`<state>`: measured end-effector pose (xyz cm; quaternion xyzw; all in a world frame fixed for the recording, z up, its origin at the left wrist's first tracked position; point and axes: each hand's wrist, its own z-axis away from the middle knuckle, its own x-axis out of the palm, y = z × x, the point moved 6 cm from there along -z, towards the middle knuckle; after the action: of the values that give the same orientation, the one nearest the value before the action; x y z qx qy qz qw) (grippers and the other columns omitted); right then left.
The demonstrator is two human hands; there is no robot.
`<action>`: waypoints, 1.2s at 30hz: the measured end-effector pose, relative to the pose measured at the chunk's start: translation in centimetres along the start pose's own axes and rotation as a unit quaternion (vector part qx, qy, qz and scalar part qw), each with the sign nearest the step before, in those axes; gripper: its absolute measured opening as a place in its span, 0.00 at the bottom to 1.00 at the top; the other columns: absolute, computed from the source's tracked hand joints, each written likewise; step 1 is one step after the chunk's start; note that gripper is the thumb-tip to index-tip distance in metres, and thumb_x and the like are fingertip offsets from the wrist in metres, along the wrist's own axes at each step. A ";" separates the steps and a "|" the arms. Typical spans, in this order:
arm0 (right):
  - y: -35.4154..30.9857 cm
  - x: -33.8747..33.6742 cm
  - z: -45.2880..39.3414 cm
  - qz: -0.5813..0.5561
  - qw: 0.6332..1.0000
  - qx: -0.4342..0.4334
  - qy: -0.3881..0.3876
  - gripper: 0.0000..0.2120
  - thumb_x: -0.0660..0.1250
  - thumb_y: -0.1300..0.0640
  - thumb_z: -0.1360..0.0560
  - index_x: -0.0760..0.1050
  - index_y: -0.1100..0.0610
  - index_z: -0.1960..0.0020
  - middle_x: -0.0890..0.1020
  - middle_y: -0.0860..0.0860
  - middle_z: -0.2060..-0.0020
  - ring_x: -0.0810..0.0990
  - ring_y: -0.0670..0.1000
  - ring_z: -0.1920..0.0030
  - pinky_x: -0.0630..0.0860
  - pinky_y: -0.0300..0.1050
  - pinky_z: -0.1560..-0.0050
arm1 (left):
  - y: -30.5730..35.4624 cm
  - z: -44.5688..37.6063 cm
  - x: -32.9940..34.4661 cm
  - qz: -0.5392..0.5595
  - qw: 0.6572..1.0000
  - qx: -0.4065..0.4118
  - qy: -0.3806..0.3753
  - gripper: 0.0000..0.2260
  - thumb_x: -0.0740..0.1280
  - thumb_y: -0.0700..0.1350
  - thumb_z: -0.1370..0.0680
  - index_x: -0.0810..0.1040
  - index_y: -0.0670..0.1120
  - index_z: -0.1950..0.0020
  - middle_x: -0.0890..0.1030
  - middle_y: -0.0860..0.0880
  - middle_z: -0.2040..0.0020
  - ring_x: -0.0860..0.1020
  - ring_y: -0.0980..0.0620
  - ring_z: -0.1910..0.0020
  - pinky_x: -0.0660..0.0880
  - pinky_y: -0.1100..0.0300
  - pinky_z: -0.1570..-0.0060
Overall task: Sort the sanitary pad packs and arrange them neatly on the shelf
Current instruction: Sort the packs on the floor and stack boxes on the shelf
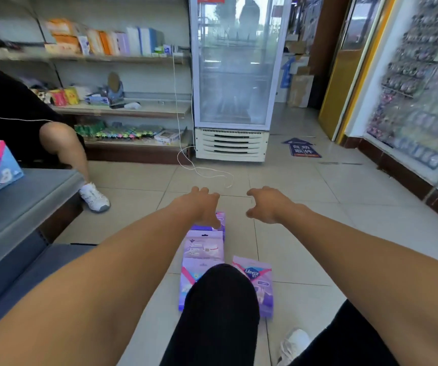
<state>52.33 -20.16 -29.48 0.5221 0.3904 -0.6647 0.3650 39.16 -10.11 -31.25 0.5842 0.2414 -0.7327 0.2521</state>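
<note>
On the tiled floor (pixel 305 207) before a knee lie purple pad packs (pixel 204 256), soft, light, slippery; best pinched along an edge. Left hand (pixel 203 207) hovers over the farthest, right hand (pixel 266 204) beside it, fingers loosely spread, both holding nothing.

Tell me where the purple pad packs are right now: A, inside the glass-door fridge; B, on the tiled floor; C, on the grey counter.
B: the purple pad packs lie on the tiled floor beneath the outstretched hands, with a knee partly covering them.
</note>
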 end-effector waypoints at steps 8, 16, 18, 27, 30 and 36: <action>-10.1 -4.9 0.6 0.033 0.992 -0.118 0.032 0.30 0.65 0.49 0.23 0.63 0.55 0.24 0.70 0.55 0.28 0.68 0.58 0.29 0.67 0.47 0.34 | -6.9 6.9 -5.2 -0.011 0.996 -0.087 0.020 0.36 0.70 0.61 0.28 0.63 0.47 0.26 0.69 0.42 0.30 0.65 0.39 0.30 0.69 0.44 0.35; -22.2 -7.2 1.7 0.067 0.965 -0.248 0.052 0.27 0.64 0.49 0.23 0.67 0.58 0.27 0.72 0.60 0.31 0.70 0.60 0.32 0.69 0.52 0.34 | -15.9 15.5 -8.0 -0.023 0.978 -0.205 0.002 0.29 0.68 0.60 0.26 0.68 0.46 0.31 0.68 0.42 0.34 0.62 0.39 0.33 0.70 0.41 0.38; -25.3 -7.5 2.4 0.068 0.956 -0.281 0.055 0.26 0.64 0.49 0.23 0.67 0.59 0.28 0.72 0.61 0.33 0.70 0.61 0.33 0.69 0.53 0.35 | -18.1 18.0 -8.3 -0.009 0.972 -0.234 0.010 0.29 0.68 0.59 0.26 0.66 0.47 0.30 0.68 0.43 0.33 0.62 0.39 0.32 0.70 0.41 0.38; -36.1 -7.3 5.2 0.028 0.924 -0.379 0.032 0.19 0.64 0.50 0.24 0.71 0.56 0.35 0.76 0.58 0.42 0.74 0.60 0.41 0.74 0.53 0.44 | -27.0 29.6 -7.7 -0.007 0.943 -0.332 0.026 0.37 0.68 0.62 0.28 0.59 0.49 0.23 0.64 0.43 0.27 0.59 0.38 0.27 0.67 0.39 0.34; -39.5 -6.2 6.5 0.021 0.913 -0.406 0.031 0.21 0.66 0.51 0.25 0.72 0.58 0.34 0.78 0.58 0.42 0.74 0.59 0.39 0.73 0.51 0.43 | -29.3 34.3 -7.1 -0.003 0.928 -0.371 0.028 0.35 0.68 0.62 0.28 0.62 0.50 0.25 0.67 0.44 0.30 0.60 0.38 0.29 0.70 0.37 0.38; -47.0 -3.3 10.5 -0.013 0.877 -0.481 0.006 0.23 0.67 0.51 0.25 0.71 0.56 0.32 0.76 0.54 0.35 0.74 0.56 0.37 0.73 0.46 0.43 | -32.1 45.0 -4.9 0.004 0.885 -0.464 0.018 0.32 0.67 0.61 0.27 0.64 0.48 0.28 0.68 0.45 0.34 0.63 0.41 0.33 0.73 0.42 0.42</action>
<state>6.73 -9.22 -18.22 0.2809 0.6708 -0.3968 0.5600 -13.87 -14.56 -15.56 0.4144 0.5560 -0.5250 0.4934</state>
